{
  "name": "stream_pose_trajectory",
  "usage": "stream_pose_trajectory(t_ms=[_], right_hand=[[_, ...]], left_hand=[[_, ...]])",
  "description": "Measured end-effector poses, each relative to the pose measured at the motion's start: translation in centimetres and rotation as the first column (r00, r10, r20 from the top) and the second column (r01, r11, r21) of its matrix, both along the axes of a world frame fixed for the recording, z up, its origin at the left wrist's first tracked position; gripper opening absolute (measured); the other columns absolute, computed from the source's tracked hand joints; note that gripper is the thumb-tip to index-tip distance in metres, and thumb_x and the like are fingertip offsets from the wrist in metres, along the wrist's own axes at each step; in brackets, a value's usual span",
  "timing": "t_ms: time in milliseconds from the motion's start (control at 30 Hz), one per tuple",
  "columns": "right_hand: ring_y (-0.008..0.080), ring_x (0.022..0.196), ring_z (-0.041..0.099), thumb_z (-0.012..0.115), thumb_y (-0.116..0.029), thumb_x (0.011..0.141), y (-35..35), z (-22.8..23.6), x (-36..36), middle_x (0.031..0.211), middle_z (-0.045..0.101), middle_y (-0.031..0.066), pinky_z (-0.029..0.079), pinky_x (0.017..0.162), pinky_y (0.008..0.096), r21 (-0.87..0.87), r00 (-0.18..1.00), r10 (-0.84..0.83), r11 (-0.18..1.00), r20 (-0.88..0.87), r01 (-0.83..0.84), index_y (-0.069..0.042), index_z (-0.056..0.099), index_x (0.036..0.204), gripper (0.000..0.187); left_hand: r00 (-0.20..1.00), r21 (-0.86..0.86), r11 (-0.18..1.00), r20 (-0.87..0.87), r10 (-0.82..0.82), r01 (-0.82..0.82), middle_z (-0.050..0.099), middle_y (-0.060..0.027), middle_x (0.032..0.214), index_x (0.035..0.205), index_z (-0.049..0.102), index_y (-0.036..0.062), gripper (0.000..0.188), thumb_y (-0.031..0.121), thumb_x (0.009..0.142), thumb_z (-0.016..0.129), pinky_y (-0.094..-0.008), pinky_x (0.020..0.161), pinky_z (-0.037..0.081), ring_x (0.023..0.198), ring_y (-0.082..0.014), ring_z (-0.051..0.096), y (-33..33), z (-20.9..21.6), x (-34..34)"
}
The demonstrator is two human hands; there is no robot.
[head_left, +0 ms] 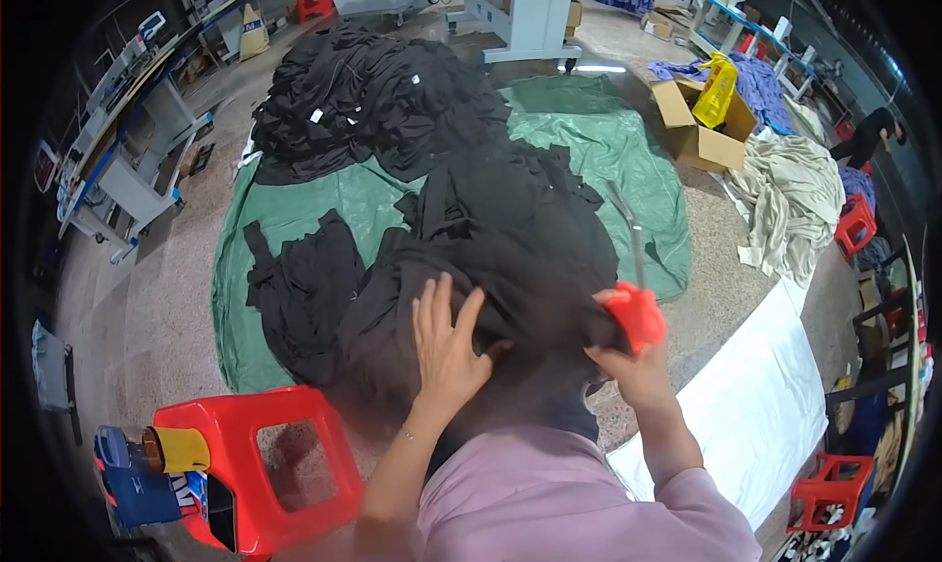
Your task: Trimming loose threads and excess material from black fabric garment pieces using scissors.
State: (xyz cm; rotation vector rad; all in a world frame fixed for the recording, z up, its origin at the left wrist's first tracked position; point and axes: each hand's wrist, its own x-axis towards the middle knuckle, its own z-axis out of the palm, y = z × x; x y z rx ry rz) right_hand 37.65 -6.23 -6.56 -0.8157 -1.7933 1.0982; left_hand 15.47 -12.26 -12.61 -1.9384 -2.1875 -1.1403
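Speckled floor (137, 307) spreads around us in a busy workroom, with a green sheet (235, 307) laid over part of it. Black cloth (520, 209) lies heaped right in front of us, from the green sheet almost to our body. Our left hand (451, 351) is over its near side, fingers long and spread and thumb set well apart; whether a fold is caught beneath the thumb, we cannot tell. Our right hand (638, 368) is wrapped around the handle of a red-handled tool (640, 315), perhaps scissors, its metal end pointing away from us over the green sheet; blur hides whether that hand also touches the cloth. To work well, we judge it best to steady the cloth with the left palm, feel for one layer at a time, and hold the metal end clear of those spread fingers. Dark folds hide their edges, so a slow look seems wiser than a quick tug. Beyond the near heap, a smaller black bundle (309, 287) sits to the left and a larger black pile (392, 101) farther off; we would do well not to let them mix. Near our left forearm stands a red stool (235, 415), and a white sheet (746, 385) lies to our right, with a cardboard box (721, 152) and pale cloth (790, 199) beyond it, so our elbows need a little care.
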Motion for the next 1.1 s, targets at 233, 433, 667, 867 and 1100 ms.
stream_pose_trajectory(t_ms=[233,433,667,867,1100], right_hand=[[0.0191,0.107,0.057,0.076,-0.002,0.070,0.9,2.9,4.1,0.116,0.056,0.0097,0.044,0.096,0.0331,-0.260,0.826,-0.238,0.959,-0.510,0.116,0.001,0.052,0.124,0.059],[0.0192,0.108,0.056,0.076,-0.008,0.075,4.9,2.6,0.7,0.115,0.059,0.0057,0.039,0.100,0.0327,-0.127,0.938,-0.191,0.979,-0.289,0.160,-0.001,0.061,0.115,0.043],[0.0361,0.087,0.069,0.073,-0.017,0.085,8.7,-8.1,-2.3,0.092,0.068,0.0210,0.052,0.074,0.0362,0.104,0.891,-0.354,0.935,0.283,0.338,-0.004,0.061,0.115,0.034],[0.0329,0.095,0.065,0.076,-0.019,0.083,3.2,-5.2,-3.6,0.101,0.065,0.0174,0.050,0.083,0.0355,0.114,0.959,-0.158,0.984,0.236,0.135,-0.005,0.061,0.123,0.044],[0.0340,0.084,0.065,0.075,-0.032,0.083,-0.5,-5.4,-1.4,0.089,0.062,0.0143,0.051,0.072,0.0400,0.004,0.895,0.051,0.998,0.443,-0.059,-0.009,0.064,0.117,0.042]], left_hand=[[0.868,0.025,0.971,0.444,-0.223,0.237,0.069,-0.0121,0.076,0.089,0.068,0.0006,0.020,0.000,0.069,0.066,-0.0298,0.065,0.052,0.070,-0.0247,0.071,-5.5,12.4,-2.3],[0.901,0.021,1.000,0.433,-0.017,0.009,0.065,-0.0075,0.067,0.076,0.064,-0.0015,0.013,-0.001,0.064,0.068,-0.0262,0.062,0.048,0.061,-0.0162,0.063,-4.3,14.3,-5.1],[0.909,0.145,0.919,-0.156,0.387,-0.367,0.054,-0.0150,0.124,0.109,0.063,0.0060,0.029,0.004,0.081,0.069,-0.0435,0.089,0.046,0.112,-0.0347,0.053,0.0,1.3,-8.8],[0.981,0.340,0.930,0.080,-0.180,0.143,0.065,-0.0130,0.091,0.092,0.067,-0.0012,0.019,-0.011,0.075,0.066,-0.0338,0.077,0.052,0.086,-0.0275,0.065,0.5,4.2,-2.6],[0.926,-0.257,0.953,0.373,-0.056,0.161,0.057,-0.0084,0.089,0.104,0.074,0.0129,0.029,0.008,0.075,0.074,-0.0361,0.072,0.050,0.079,-0.0263,0.060,0.9,0.9,-5.8]])
